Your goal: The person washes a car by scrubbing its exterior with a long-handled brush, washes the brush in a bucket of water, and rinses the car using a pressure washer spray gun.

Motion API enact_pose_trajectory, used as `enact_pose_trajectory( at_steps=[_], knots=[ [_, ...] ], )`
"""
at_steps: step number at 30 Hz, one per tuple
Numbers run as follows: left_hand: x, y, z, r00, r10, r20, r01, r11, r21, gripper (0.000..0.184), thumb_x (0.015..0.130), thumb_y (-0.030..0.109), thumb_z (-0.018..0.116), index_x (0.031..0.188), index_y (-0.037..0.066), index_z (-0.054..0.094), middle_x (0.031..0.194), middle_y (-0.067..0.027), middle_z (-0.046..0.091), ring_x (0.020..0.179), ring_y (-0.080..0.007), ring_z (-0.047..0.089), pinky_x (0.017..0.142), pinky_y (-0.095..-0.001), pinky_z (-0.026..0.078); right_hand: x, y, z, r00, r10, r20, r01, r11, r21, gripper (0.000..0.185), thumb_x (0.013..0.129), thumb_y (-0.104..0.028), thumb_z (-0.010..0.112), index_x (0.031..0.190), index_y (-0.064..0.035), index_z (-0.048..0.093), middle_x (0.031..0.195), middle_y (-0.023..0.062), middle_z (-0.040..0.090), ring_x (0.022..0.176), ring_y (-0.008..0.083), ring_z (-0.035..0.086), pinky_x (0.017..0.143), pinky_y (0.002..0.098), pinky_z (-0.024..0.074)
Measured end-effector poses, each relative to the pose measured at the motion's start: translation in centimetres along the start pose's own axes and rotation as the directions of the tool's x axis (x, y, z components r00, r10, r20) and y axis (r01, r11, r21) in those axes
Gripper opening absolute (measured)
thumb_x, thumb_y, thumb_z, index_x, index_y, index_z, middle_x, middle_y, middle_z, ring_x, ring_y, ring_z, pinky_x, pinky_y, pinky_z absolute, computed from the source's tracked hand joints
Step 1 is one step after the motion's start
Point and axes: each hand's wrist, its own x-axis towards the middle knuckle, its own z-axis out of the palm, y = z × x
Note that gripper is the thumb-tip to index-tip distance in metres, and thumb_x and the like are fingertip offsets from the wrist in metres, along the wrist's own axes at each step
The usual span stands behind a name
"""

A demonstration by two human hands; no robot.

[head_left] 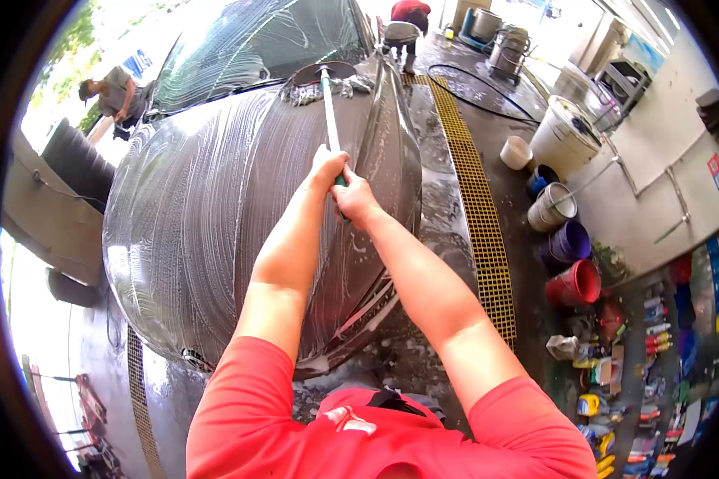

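Note:
A long-handled wash mop [324,73] with a round head and grey shaggy fringe rests on the far part of a dark car's hood [216,191], near the windshield [248,52]. My left hand [328,164] is wrapped round its pale pole. Just below it, my right hand [355,198] grips the green lower end. Both arms reach forward over the hood. White soap streaks cover the hood and the windshield. The underside of the mop head is hidden against the car.
Yellow floor grating [475,207] runs along the car's right side. Beyond it stand a white barrel [566,136], a purple bucket [566,243] and a red bucket [574,283]. A black hose [487,94] lies on the wet floor. One person [116,92] stands at left; another [407,28] bends behind.

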Motion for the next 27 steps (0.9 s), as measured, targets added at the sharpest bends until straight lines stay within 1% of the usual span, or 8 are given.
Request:
enact_pose_trajectory(
  at_steps=[7,9,13,17,19,21,22,27],
  knots=[
    [-0.6,-0.9,7.5,0.927,-0.021,-0.374,0.032,0.999,0.023,0.033,0.075,0.013,0.063,0.101,-0.004,0.054,0.090,-0.0182,0.064,0.077,-0.0251,0.062,0.069,-0.0390,0.051,2.5,-1.2,-10.9,0.946,0.077,0.316,-0.046,0.993,-0.106,0.070,0.079,0.000,0.055,0.144,-0.0216,0.044,0.068,0.0019,0.054,0.044,0.0120,0.048,0.039,0.0300,0.0400],
    [-0.3,-0.4,10.3,0.935,-0.143,-0.325,0.142,0.989,-0.025,0.043,0.076,0.015,0.057,0.111,-0.006,0.041,0.094,-0.0287,0.063,0.086,-0.0391,0.067,0.073,-0.0432,0.054,2.6,-1.3,-14.7,0.923,0.163,0.349,-0.099,0.976,-0.193,0.069,0.078,0.001,0.054,0.143,-0.0226,0.046,0.067,0.0013,0.053,0.044,0.0116,0.048,0.039,0.0299,0.0405],
    [-0.8,2.6,13.3,0.964,-0.087,-0.252,0.087,0.996,-0.011,0.042,0.076,0.012,0.056,0.109,-0.008,0.039,0.087,-0.0260,0.061,0.066,-0.0322,0.065,0.046,-0.0434,0.052,5.7,2.4,-17.9,0.957,-0.151,0.249,0.223,0.930,-0.293,0.063,0.079,-0.001,0.054,0.138,-0.0211,0.052,0.068,0.0018,0.057,0.044,0.0122,0.048,0.038,0.0303,0.0395],
    [-0.6,6.3,16.9,0.981,-0.122,-0.149,0.146,0.975,0.166,0.040,0.078,0.013,0.055,0.109,-0.011,0.048,0.088,-0.0274,0.063,0.066,-0.0320,0.067,0.045,-0.0428,0.051,5.4,1.0,-21.2,0.981,-0.151,0.126,0.183,0.935,-0.305,0.049,0.080,-0.004,0.053,0.128,-0.0146,0.059,0.063,0.0045,0.057,0.044,0.0132,0.049,0.039,0.0314,0.0403],
    [0.0,7.0,18.7,0.984,-0.177,0.025,0.165,0.955,0.247,0.049,0.077,0.013,0.056,0.118,-0.011,0.044,0.098,-0.0285,0.063,0.077,-0.0336,0.068,0.057,-0.0421,0.055,4.5,0.6,-22.7,0.994,-0.084,0.073,0.095,0.983,-0.160,0.053,0.080,-0.005,0.054,0.132,-0.0134,0.054,0.063,0.0051,0.056,0.044,0.0133,0.049,0.039,0.0316,0.0399],
    [-0.1,5.4,21.6,0.986,-0.151,-0.069,0.163,0.961,0.224,0.069,0.075,0.013,0.058,0.136,-0.009,0.033,0.113,-0.0292,0.061,0.096,-0.0341,0.067,0.075,-0.0402,0.056,2.1,-0.1,-24.9,0.988,0.077,0.136,-0.057,0.988,-0.145,0.074,0.079,-0.004,0.057,0.148,-0.0134,0.033,0.059,0.0037,0.051,0.041,0.0132,0.046,0.038,0.0312,0.0390],
    [-2.3,7.9,22.6,0.953,-0.272,-0.134,0.298,0.922,0.249,0.089,0.073,0.014,0.060,0.147,-0.005,0.016,0.123,-0.0282,0.058,0.111,-0.0331,0.061,0.090,-0.0371,0.051,0.7,0.9,-26.0,0.985,0.077,0.156,-0.057,0.991,-0.125,0.077,0.078,-0.004,0.057,0.150,-0.0132,0.029,0.060,0.0035,0.051,0.041,0.0129,0.046,0.038,0.0310,0.0388],
    [-5.3,4.1,26.8,0.948,-0.256,-0.188,0.289,0.941,0.177,0.103,0.069,0.022,0.070,0.148,-0.004,0.009,0.122,-0.0278,0.058,0.111,-0.0343,0.060,0.095,-0.0381,0.048,-12.1,5.5,-36.0,0.949,0.214,0.234,-0.178,0.970,-0.165,0.079,0.079,-0.006,0.058,0.151,-0.0142,0.027,0.073,0.0017,0.051,0.053,0.0088,0.045,0.049,0.0265,0.0396]
  ],
)
